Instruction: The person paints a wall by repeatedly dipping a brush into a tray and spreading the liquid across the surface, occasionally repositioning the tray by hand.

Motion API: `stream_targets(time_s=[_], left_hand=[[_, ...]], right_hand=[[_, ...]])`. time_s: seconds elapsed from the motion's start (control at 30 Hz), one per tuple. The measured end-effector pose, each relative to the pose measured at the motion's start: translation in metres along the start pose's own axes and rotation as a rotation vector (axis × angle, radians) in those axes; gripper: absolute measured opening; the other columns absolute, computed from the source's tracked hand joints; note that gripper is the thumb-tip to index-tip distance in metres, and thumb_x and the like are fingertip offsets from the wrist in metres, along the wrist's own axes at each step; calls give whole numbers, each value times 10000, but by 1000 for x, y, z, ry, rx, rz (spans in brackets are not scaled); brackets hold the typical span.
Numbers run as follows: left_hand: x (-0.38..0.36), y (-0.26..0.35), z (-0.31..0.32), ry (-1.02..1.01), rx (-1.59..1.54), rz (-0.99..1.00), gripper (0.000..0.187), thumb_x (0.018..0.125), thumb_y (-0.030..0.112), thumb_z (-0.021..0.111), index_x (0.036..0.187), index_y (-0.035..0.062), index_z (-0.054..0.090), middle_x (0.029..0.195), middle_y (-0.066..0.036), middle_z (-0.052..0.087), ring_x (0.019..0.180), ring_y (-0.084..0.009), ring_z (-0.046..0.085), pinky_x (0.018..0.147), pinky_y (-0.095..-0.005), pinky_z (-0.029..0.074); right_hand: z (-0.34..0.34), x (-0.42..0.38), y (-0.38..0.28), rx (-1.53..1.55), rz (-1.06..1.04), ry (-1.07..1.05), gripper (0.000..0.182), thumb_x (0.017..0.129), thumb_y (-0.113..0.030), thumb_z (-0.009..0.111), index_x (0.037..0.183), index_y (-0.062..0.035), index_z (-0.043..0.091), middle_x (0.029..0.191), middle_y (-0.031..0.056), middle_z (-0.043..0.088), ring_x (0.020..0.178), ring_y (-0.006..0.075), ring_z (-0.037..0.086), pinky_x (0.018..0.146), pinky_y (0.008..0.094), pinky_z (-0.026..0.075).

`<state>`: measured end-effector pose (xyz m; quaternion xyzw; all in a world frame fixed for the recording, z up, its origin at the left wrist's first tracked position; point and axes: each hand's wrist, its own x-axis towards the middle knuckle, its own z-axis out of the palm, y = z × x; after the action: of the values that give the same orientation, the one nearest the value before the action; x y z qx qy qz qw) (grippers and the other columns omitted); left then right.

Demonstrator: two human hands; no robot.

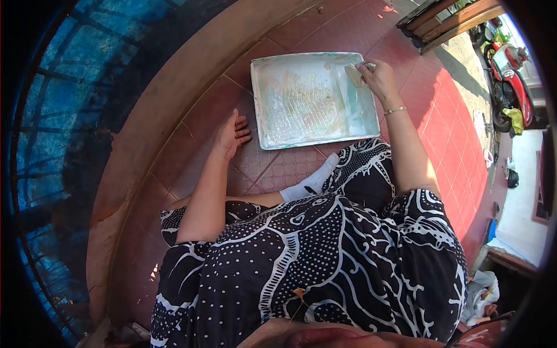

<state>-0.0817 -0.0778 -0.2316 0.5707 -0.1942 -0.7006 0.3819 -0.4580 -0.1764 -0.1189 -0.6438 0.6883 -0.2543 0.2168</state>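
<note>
Head view: shallow boxy tray point(296, 66), chalky white with scratchy-looking streaks, sits on the red tile floor point(452, 151). Right hand point(378, 80) is pinching a flat pale tool point(353, 76) near its far right corner; left hand point(231, 134) is loosely spread, just beside it.

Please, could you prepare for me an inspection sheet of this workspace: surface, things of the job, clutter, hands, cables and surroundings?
Surface: red tiled floor, sunlit toward the right of the picture.
Job's things: white tray in front of the person, stained inside; pale flat tool at its upper right corner, exact type unclear.
Clutter: crumpled pale material at the lower right, kind unclear.
Hands: left hand open beside the tray, nothing seen in it, contact unclear; right hand gripping the pale flat tool.
Cables: nothing seen.
Surroundings: red motorbike with a yellow-green cloth at the right; wooden post at the upper right.
</note>
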Motion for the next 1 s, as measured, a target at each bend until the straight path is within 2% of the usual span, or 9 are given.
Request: stream_targets(time_s=[0.1,0.17,0.27,0.37,0.5,0.57,0.8,0.9,1.0], left_hand=[[-7,8,7,-229,-38,14,763,897,569,338,1301,-78,323,1243,-215,434,1020,-275,521,873,-401,445],[-9,7,8,-253,-33,11,764,902,568,317,1300,-84,320,1229,-214,445,1020,-272,523,871,-395,447],[-9,7,5,-286,-35,-5,770,904,570,300,1295,-93,321,1203,-210,463,1011,-265,527,865,-388,450],[-9,7,7,-297,-37,-17,776,900,578,305,1286,-94,331,1158,-197,487,982,-252,536,855,-387,456],[-6,5,8,-324,-123,-42,773,893,590,312,1267,-84,365,1044,-168,540,912,-237,559,841,-384,462],[-6,3,7,-340,-116,-46,774,885,596,329,1258,-81,379,1033,-159,542,902,-232,556,825,-382,463],[-4,0,9,-346,-89,-70,744,875,601,354,1177,-72,451,971,-156,560,842,-233,571,774,-395,489],[-5,0,9,-371,-86,-78,743,874,602,355,1166,-74,459,959,-160,564,827,-232,576,765,-402,497],[-6,0,9,-369,-103,-80,737,873,602,359,1150,-72,468,947,-160,566,816,-229,579,758,-403,503]], right_hand=[[22,15,20,-160,-54,115,317,758,-274,641,865,24,655,792,225,634,738,347,621,685,378,481],[39,18,30,-220,-7,171,239,803,-218,638,807,21,648,598,134,614,527,173,601,515,307,456],[26,5,-3,115,120,56,248,800,-212,635,780,36,642,607,142,616,537,200,609,533,315,460],[24,15,9,-136,-153,271,246,801,-206,633,773,38,638,614,133,622,531,181,608,528,310,457],[37,20,12,-272,-111,268,236,797,-201,640,770,33,640,625,119,630,522,163,597,521,307,453],[35,20,6,54,62,80,231,795,-209,640,774,21,646,617,108,631,525,156,596,528,306,452],[36,10,2,-182,-47,210,239,805,-201,637,827,36,643,589,95,627,539,136,614,502,248,461],[36,2,-3,197,120,124,275,782,-232,631,855,32,650,653,130,649,567,187,634,560,309,480],[37,1,10,285,47,217,256,810,-196,650,867,54,639,640,97,645,555,129,627,499,234,480]])
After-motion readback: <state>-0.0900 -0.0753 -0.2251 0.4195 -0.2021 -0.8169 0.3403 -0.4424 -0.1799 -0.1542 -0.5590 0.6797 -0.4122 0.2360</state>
